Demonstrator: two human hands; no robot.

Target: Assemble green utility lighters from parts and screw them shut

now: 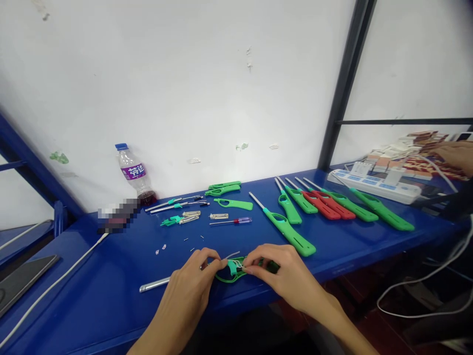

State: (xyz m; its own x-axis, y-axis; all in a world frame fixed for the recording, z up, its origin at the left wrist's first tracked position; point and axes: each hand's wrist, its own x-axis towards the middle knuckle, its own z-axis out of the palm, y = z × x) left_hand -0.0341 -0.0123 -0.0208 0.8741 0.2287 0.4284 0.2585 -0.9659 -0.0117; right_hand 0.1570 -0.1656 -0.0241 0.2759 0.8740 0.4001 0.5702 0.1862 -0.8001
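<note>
An opened green utility lighter lies at the table's front edge, its silver metal tube pointing left. A teal trigger and thin wires show inside the handle. My left hand is closed on the lighter where the tube meets the handle, thumb and forefinger pinched near the trigger. My right hand is closed on the handle's other end, fingertips pinching beside the wires. What lies between those fingertips is too small to make out. Just behind my hands lie a screwdriver and a complete green lighter.
Several green and red lighters lie at the right, before a white power strip. Loose tubes, handle shells and teal trigger parts lie behind. A bottle, a phone and a cable are at left. Another person's hand shows far right.
</note>
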